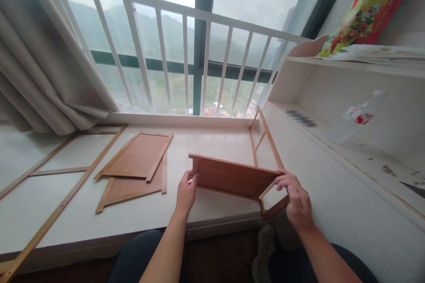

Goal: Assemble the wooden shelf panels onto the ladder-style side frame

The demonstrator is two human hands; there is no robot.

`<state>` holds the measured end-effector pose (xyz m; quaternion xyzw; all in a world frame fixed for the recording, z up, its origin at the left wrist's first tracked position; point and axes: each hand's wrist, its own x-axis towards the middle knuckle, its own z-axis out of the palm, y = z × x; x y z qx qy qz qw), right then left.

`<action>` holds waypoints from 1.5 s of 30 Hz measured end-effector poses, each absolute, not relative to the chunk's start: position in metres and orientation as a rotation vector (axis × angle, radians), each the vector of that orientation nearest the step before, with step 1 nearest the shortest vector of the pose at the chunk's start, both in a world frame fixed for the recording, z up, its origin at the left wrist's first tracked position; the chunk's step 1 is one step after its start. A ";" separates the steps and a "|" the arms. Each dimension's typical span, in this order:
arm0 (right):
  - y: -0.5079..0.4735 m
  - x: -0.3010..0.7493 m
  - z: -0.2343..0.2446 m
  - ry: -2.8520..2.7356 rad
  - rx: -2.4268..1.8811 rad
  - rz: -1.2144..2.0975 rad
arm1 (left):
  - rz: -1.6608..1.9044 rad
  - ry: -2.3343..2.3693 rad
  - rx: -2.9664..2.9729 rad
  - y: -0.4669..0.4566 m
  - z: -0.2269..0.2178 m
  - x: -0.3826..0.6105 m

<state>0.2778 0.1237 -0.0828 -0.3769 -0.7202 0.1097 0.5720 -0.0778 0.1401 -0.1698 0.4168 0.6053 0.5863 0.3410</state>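
My left hand point(186, 191) grips the left end of a brown wooden panel point(232, 177), thumb and fingers closed on its edge. The panel is tilted above the white ledge. At its right end, my right hand point(295, 199) is closed around a thin grey metal rod point(280, 184), whose tip reaches the panel's corner; its exact kind is unclear. Beside that end, a slim wooden frame point(270, 141) with crossbars leans upright along the right wall and appears to meet the panel. Part of the joint is hidden by the panel and my fingers.
Two more wooden panels point(136, 157) overlap on the white ledge point(179, 212), left of my hands. Farther left lies a long wooden frame point(73, 190). A grey curtain point(49, 53) and white railing point(186, 62) border the ledge. Shelves at right hold a plastic bottle point(360, 112) and a colourful bag point(365, 13).
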 end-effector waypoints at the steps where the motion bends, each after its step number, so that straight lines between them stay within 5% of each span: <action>1: 0.122 0.276 -0.082 -1.680 -0.879 0.260 | 1.527 1.586 1.077 0.139 -0.170 -0.079; 21: 0.091 0.246 -0.070 -1.763 -0.958 0.461 | 1.598 1.678 1.051 0.120 -0.164 -0.087; 45: 0.065 0.203 -0.060 -1.951 -0.824 0.437 | 0.949 1.045 1.822 0.068 -0.160 -0.036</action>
